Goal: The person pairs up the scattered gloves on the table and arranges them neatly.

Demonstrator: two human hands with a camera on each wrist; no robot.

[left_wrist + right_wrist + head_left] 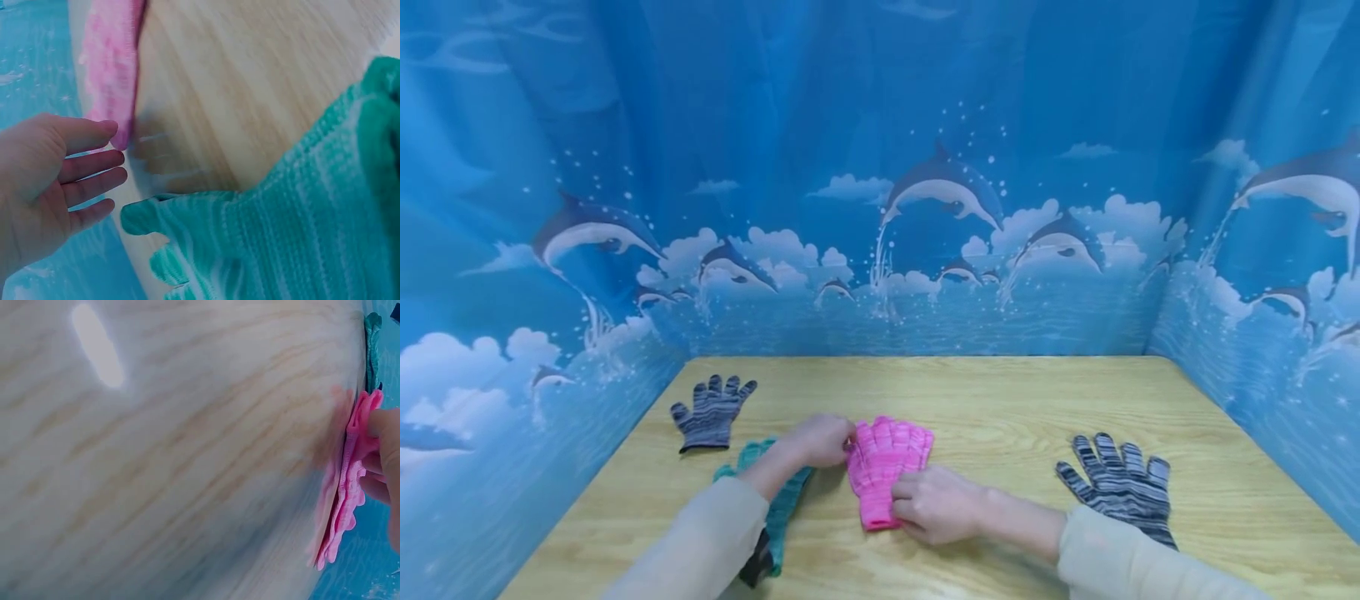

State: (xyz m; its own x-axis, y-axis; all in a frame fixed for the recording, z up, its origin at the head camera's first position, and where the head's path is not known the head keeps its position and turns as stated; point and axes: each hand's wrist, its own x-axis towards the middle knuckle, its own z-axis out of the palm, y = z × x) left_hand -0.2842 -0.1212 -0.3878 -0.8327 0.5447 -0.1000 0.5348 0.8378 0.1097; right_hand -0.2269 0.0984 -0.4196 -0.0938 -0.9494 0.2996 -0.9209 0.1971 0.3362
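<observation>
A pink knitted glove (883,467) lies in the middle of the table, its fingers toward the far side. At its left edge is my left hand (826,440); in the left wrist view that hand's fingers are relaxed and fairly straight, next to the end of the pink glove (112,69). My right hand (936,504) pinches the pink glove near its cuff, on the right side. In the right wrist view the curled fingers lie against the pink glove (350,494). A green knitted glove (786,500) lies under my left forearm, partly hidden.
A grey-and-black striped glove (711,412) lies at the far left of the table (985,392). Another striped glove (1123,487) lies on the right, partly covered by my right sleeve (1138,558). A blue dolphin-print curtain (850,108) hangs around the table's back and sides.
</observation>
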